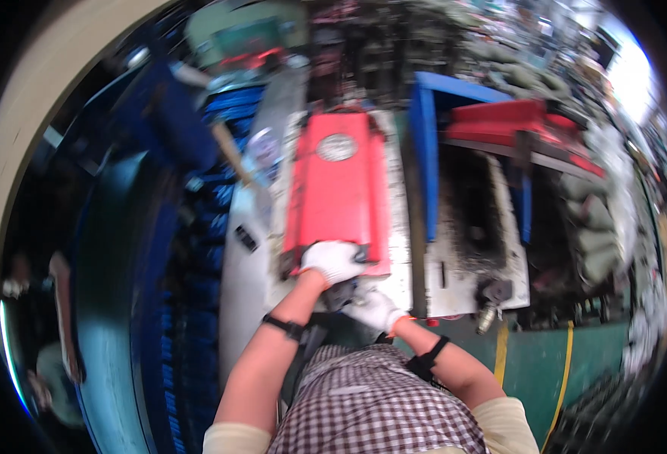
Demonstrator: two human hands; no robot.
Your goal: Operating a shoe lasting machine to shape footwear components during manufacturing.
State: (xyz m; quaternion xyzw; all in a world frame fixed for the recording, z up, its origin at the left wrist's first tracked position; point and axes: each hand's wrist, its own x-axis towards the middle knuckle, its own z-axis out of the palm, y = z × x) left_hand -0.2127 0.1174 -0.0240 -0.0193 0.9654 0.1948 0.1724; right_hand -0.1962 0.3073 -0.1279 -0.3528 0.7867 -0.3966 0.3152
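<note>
A long red metal body (341, 181) with a round silver-grey disc (335, 147) near its far end lies on a pale, worn bench plate (399, 197) in front of me. My left hand (335, 261), in a white glove, lies on the near end of this body, beside a small dark part at its edge. My right hand (376, 309), gloved in white too, is lower and slightly to the right, close to a dark metal part (341, 293) at the body's near end. Motion smears the fingers of both hands, so their hold cannot be made out.
To the right, a blue frame (426, 151) stands beside another red metal part (500, 121) and a dark-stained plate (454, 284). A wooden-handled tool (231, 155) and a small black object (246, 238) lie left. Blue racking runs farther left, where another person's arm (62, 303) shows.
</note>
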